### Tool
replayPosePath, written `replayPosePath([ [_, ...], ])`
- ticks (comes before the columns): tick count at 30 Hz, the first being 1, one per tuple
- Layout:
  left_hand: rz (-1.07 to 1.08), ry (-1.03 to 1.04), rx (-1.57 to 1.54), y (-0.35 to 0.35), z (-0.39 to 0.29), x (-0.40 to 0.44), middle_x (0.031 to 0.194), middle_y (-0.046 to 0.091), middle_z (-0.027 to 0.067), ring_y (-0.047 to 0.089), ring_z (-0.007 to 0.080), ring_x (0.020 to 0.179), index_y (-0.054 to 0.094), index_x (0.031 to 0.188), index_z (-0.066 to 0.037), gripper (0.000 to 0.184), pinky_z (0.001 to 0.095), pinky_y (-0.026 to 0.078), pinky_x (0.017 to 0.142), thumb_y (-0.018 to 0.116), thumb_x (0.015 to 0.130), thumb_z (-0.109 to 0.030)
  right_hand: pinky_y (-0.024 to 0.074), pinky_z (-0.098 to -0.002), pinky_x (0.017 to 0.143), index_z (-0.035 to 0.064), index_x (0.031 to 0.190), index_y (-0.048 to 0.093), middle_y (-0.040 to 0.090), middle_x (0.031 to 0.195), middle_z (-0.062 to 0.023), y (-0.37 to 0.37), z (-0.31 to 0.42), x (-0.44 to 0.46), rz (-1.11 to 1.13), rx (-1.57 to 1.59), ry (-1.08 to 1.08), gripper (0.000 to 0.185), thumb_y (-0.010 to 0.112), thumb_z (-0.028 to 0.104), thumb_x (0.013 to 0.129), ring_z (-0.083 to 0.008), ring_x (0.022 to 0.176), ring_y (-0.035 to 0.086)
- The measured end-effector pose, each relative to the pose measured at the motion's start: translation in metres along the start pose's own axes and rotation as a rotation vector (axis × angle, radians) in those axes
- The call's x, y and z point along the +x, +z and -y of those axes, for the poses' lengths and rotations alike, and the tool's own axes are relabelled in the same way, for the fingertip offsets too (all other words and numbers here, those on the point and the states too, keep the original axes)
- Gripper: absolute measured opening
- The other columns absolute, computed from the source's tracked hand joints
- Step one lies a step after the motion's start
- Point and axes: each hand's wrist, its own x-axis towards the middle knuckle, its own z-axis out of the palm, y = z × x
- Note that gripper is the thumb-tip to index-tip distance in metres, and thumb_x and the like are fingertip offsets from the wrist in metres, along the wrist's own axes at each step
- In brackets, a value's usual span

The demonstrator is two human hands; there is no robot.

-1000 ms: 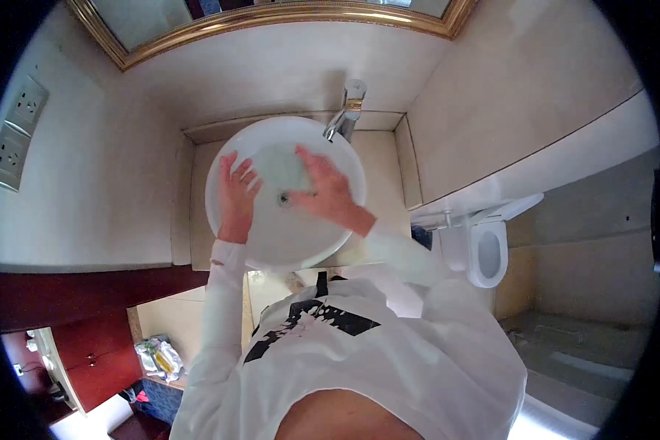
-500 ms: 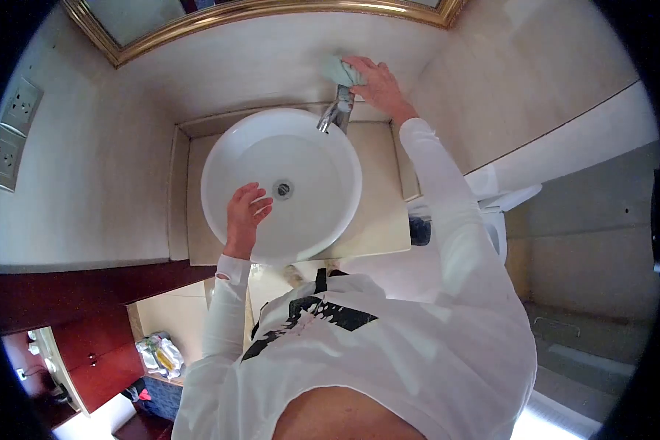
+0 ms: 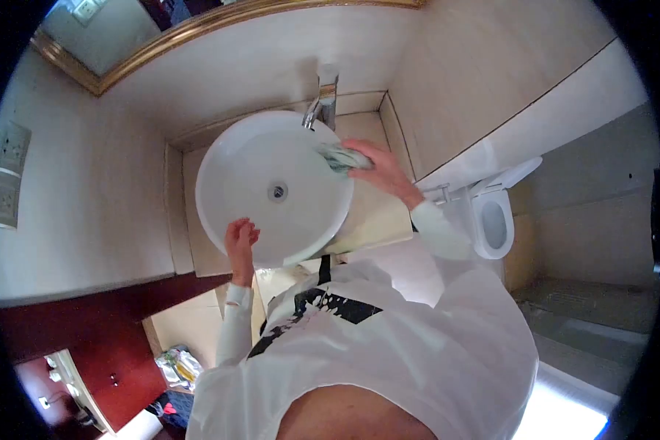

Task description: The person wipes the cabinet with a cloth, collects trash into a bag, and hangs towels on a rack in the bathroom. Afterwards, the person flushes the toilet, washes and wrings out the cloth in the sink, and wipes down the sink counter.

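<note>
My right hand (image 3: 380, 171) is closed on a crumpled pale green cloth (image 3: 339, 157), which lies over the right rim of the round white washbasin (image 3: 227, 169). Just behind the cloth stands a chrome faucet (image 3: 325, 103), its spout pointing into the bowl. My left hand (image 3: 240, 248) hovers at the basin's front left edge, fingers loosely bent and holding nothing. At the bottom of the bowl sits a round metal drain (image 3: 277, 192).
A beige countertop (image 3: 370, 213) surrounds the basin. Above it hangs a gold-framed mirror (image 3: 176, 40). To the right is a white toilet (image 3: 494, 224). Wall sockets (image 3: 7, 176) are at the left, above dark red cabinetry (image 3: 110, 352). A bag of items (image 3: 178, 367) lies at lower left.
My right hand has brought the cloth down from the top of the faucet to the basin's right rim. My left hand has drawn back toward the front edge. The view has shifted.
</note>
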Motion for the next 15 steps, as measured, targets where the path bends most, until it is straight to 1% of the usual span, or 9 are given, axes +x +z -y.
replayPosePath([
  [1, -0.044, 0.065, 0.056, -0.009, 0.012, 0.001, 0.084, 0.057, 0.0070, 0.057, 0.0144, 0.073, 0.053, 0.100, -0.001, 0.019, 0.0267, 0.048, 0.068, 0.049, 0.087, -0.014, 0.0393, -0.0358, 0.092, 0.0120, 0.127, 0.042, 0.051, 0.123, -0.0079, 0.008, -0.010, -0.011, -0.014, 0.003, 0.001, 0.058, 0.065, 0.017, 0.074, -0.0248, 0.106, 0.050],
  [3, -0.086, 0.126, 0.132, -0.019, 0.021, 0.002, 0.082, 0.057, 0.0069, 0.056, 0.0137, 0.073, 0.054, 0.098, -0.001, 0.017, 0.0265, 0.048, 0.068, 0.048, 0.087, -0.012, 0.0373, -0.0327, 0.094, 0.0047, 0.129, 0.038, 0.051, 0.120, -0.0108, 0.034, -0.041, -0.032, -0.626, 0.961, 0.414, 0.057, 0.062, 0.019, 0.080, -0.0233, 0.108, 0.049],
  [4, -0.106, 0.206, 0.157, -0.022, 0.024, 0.001, 0.081, 0.057, 0.0071, 0.056, 0.0136, 0.072, 0.054, 0.098, 0.000, 0.016, 0.0264, 0.048, 0.068, 0.048, 0.087, -0.012, 0.0373, -0.0327, 0.094, 0.0047, 0.129, 0.038, 0.051, 0.120, -0.0108, 0.053, -0.086, -0.038, -0.634, 0.972, 0.424, 0.057, 0.062, 0.019, 0.080, -0.0233, 0.108, 0.049],
  [6, -0.103, 0.265, 0.211, -0.030, 0.038, -0.014, 0.080, 0.057, 0.0073, 0.056, 0.0135, 0.072, 0.054, 0.097, 0.000, 0.016, 0.0264, 0.048, 0.069, 0.048, 0.088, -0.011, 0.0380, -0.0328, 0.093, 0.0034, 0.128, 0.034, 0.050, 0.117, -0.0121, 0.091, -0.170, -0.059, -0.797, 0.015, 0.214, 0.055, 0.057, 0.006, 0.079, -0.0257, 0.108, 0.048],
  [8, -0.144, 0.411, 0.461, -0.024, 0.046, -0.003, 0.079, 0.058, 0.0071, 0.055, 0.0134, 0.068, 0.056, 0.095, 0.000, 0.014, 0.0265, 0.048, 0.067, 0.050, 0.087, -0.009, 0.0383, -0.0319, 0.091, 0.0025, 0.128, 0.035, 0.049, 0.118, -0.0127, 0.035, -0.084, -0.005, -0.860, 0.438, 0.603, 0.051, 0.055, 0.008, 0.081, -0.0245, 0.108, 0.048],
  [9, -0.140, 0.408, 0.470, -0.016, 0.046, -0.003, 0.079, 0.058, 0.0071, 0.055, 0.0134, 0.068, 0.056, 0.095, 0.000, 0.014, 0.0265, 0.048, 0.067, 0.050, 0.087, -0.009, 0.0384, -0.0314, 0.090, 0.0021, 0.128, 0.035, 0.048, 0.119, -0.0131, 0.006, -0.037, 0.023, -0.925, 0.644, 0.788, 0.050, 0.054, 0.008, 0.082, -0.0239, 0.107, 0.048],
  [11, -0.185, 0.459, 0.570, -0.010, 0.045, -0.008, 0.078, 0.058, 0.0065, 0.055, 0.0137, 0.065, 0.058, 0.094, -0.001, 0.013, 0.0269, 0.048, 0.062, 0.053, 0.083, -0.006, 0.0380, -0.0321, 0.090, 0.0021, 0.129, 0.034, 0.045, 0.122, -0.0134, 0.009, -0.080, 0.054, -0.841, 0.567, 0.425, 0.050, 0.051, 0.009, 0.083, -0.0253, 0.106, 0.049],
  [12, -0.184, 0.479, 0.752, -0.014, 0.050, -0.006, 0.078, 0.059, 0.0067, 0.056, 0.0154, 0.063, 0.059, 0.093, -0.003, 0.014, 0.0274, 0.047, 0.057, 0.055, 0.080, -0.004, 0.0366, -0.0325, 0.092, 0.0029, 0.130, 0.033, 0.044, 0.122, -0.0138, 0.001, -0.073, 0.074, -0.829, 0.528, 0.314, 0.051, 0.051, 0.009, 0.082, -0.0256, 0.108, 0.047],
  [15, -0.218, 0.563, 0.911, -0.002, 0.041, -0.011, 0.078, 0.060, 0.0075, 0.057, 0.0173, 0.063, 0.061, 0.090, -0.004, 0.013, 0.0279, 0.047, 0.056, 0.057, 0.078, -0.004, 0.0330, -0.0337, 0.096, 0.0046, 0.132, 0.033, 0.041, 0.123, -0.0154, 0.021, -0.084, 0.131, -0.752, 0.377, 0.100, 0.055, 0.050, 0.007, 0.080, -0.0265, 0.114, 0.040],
])
